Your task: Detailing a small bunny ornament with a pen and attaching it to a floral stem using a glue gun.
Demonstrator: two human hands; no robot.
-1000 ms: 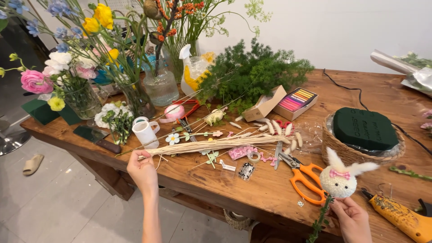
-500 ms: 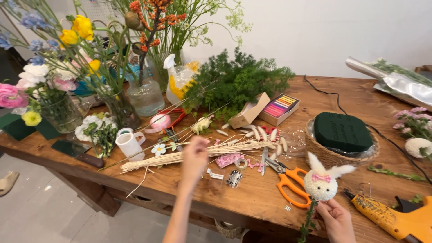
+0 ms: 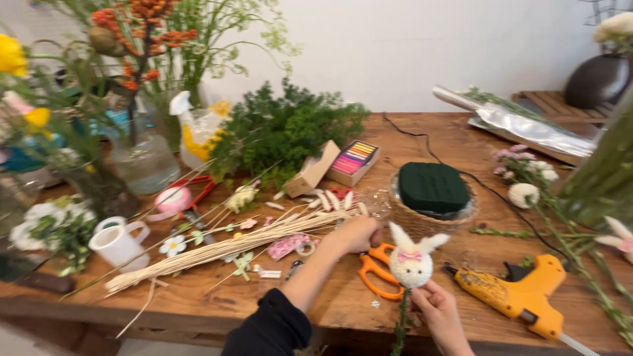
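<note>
At a wooden worktable (image 3: 343,300), a white mug (image 3: 117,244) sits left of a bundle of pale stems (image 3: 224,247). The left hand (image 3: 356,233) closes loosely over orange scissors (image 3: 377,271); at four o'clock, the right hand (image 3: 436,311) pinches a bunny pick's (image 3: 410,262) stem.

The person is wearing a black long sleeve (image 3: 273,327) on the left arm, and it is ending partway along the forearm, its soft cloth bunching in loose folds there. The left hand (image 3: 356,234) is showing bare, with no glove, ring or watch. The right hand (image 3: 438,314) is also showing bare, and no sleeve is appearing at its wrist.
</note>
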